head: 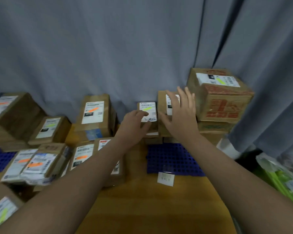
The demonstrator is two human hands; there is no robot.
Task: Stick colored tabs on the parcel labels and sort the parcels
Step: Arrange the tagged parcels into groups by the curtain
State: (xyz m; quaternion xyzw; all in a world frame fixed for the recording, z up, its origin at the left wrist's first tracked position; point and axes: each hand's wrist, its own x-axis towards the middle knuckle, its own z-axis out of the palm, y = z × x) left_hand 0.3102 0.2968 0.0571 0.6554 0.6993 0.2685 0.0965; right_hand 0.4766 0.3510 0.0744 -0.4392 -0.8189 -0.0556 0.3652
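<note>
One green-tabbed parcel [149, 108] tops a stack [153, 134] at the back of the surface [150, 208], with the left grip [135, 119] curled on its near edge. The right grip [180, 114] is splayed and empty beside it. A hasty pull could topple the stack.

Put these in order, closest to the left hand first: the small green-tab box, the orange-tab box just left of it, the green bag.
1. Small green-tab box, middle back: the left hand touches it.
2. Orange-tab box, a little to the left.
3. Green bag, far right edge.
</note>
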